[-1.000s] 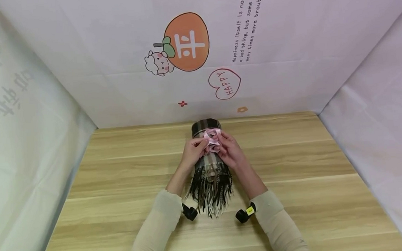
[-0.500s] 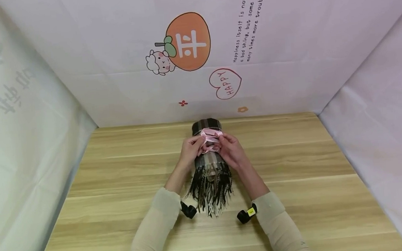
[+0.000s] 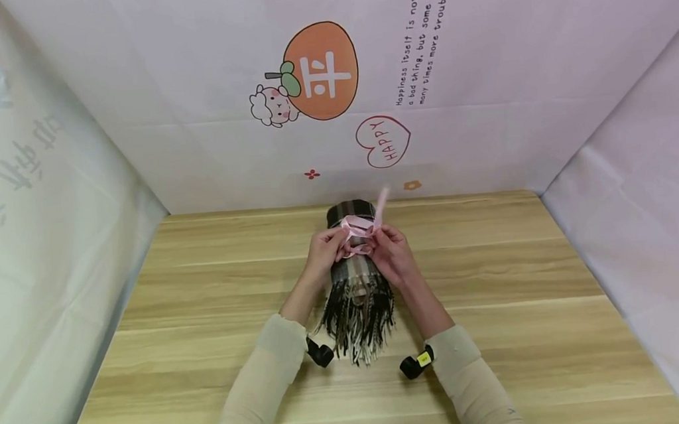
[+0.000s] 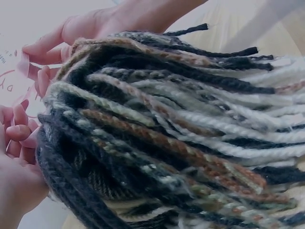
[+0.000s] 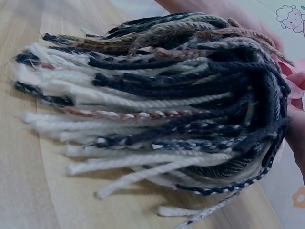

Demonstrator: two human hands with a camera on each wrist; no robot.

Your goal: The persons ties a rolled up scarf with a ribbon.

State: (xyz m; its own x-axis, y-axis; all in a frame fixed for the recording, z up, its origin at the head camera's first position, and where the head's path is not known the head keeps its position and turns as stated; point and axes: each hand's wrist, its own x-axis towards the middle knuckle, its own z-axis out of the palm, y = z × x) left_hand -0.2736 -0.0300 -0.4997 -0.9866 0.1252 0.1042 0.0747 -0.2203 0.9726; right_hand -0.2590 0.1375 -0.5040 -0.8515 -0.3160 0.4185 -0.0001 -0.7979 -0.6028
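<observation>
A rolled plaid scarf (image 3: 357, 268) lies on the wooden table in the head view, its long fringe (image 3: 360, 323) spread toward the person. Pink ribbon (image 3: 357, 222) loops across the top of the roll, and one ribbon tail stands up past it. At the roll's left side, my left hand (image 3: 323, 252) pinches the ribbon between thumb and fingers. My right hand (image 3: 394, 253) pinches it opposite. Fringe strands (image 4: 143, 119) fill much of the left wrist view, with the left hand (image 4: 19, 183) partly visible. In the right wrist view, fringe (image 5: 157, 105) hides most of both hands.
The wooden table (image 3: 203, 302) meets a white printed backdrop (image 3: 222, 161) just behind the scarf. White sheets (image 3: 38, 262) hang at both sides. Black wrist-worn devices (image 3: 413, 366) sit beside the fringe, near each sleeve.
The ribbon loops have been spread wider as both hands moved slightly apart. A ribbon tail now points up from the right hand. The scarf stays in place.
</observation>
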